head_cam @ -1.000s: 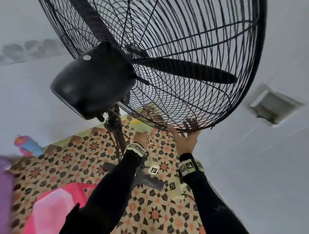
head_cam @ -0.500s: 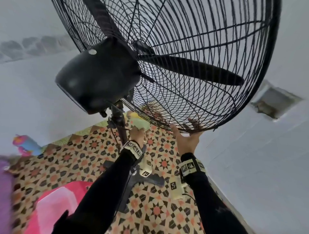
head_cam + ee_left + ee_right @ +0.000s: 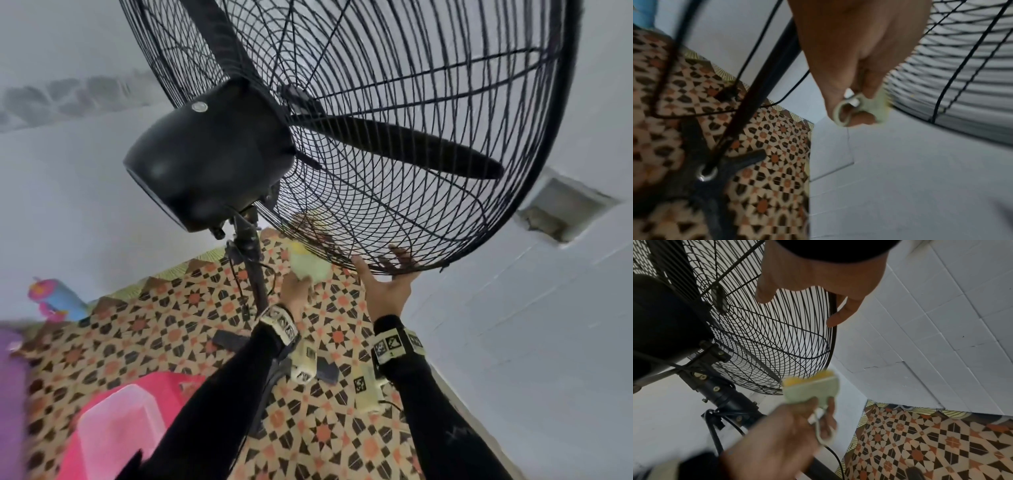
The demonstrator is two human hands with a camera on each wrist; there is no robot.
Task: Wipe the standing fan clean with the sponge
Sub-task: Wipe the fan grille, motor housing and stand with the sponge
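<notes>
1. Both arms wear long black sleeves (image 3: 219, 404) reaching to the wrists.
2. The left wrist carries a pale band (image 3: 279, 325) printed with black-and-white square markers.
3. The right wrist carries a matching band (image 3: 394, 346), its markers sharper.
4. A pale, marker-bearing block (image 3: 303, 363) hangs under the left band, seemingly the camera housing.
5. The left hand (image 3: 298, 291) and right hand (image 3: 385, 291) are bare.

Black wire fan guard (image 3: 394, 144) above the right hand (image 3: 385, 291). Pale green sponge (image 3: 310, 267) with yellow-orange top in the left hand (image 3: 296, 291). Star-patterned orange, black and cream floor mat (image 3: 329, 435) below both hands. Pink tub (image 3: 116, 425) lower left.
</notes>
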